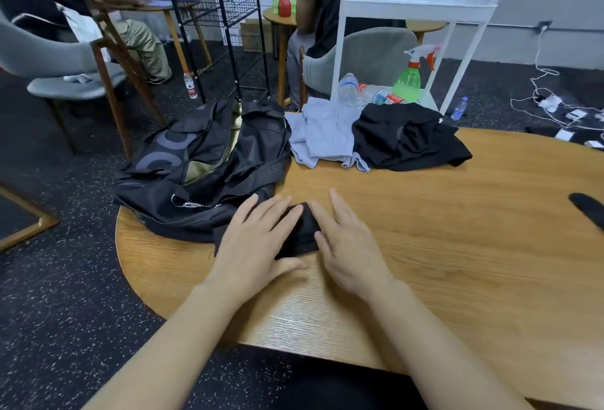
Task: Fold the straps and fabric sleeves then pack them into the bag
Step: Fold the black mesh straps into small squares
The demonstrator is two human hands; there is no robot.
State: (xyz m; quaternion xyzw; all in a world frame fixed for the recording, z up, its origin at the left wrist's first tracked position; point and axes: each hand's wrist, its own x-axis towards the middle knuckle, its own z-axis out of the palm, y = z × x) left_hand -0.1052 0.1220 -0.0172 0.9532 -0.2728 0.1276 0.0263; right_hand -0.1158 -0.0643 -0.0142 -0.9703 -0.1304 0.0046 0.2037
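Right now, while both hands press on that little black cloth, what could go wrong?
The folded black cloth is only pressed flat by the left hand and right hand, so it may spring open once they lift. The black bag hangs over the wooden table edge and might slide off when stuffed. Its opening looks slumped, so packing could undo the fold.

One head-worn wide-angle view looks forward and down from close above the near edge of the table [457, 230]. Both forearms reach in from the bottom; the bag [202, 168] lies far left. The room beyond bends at the frame edges.
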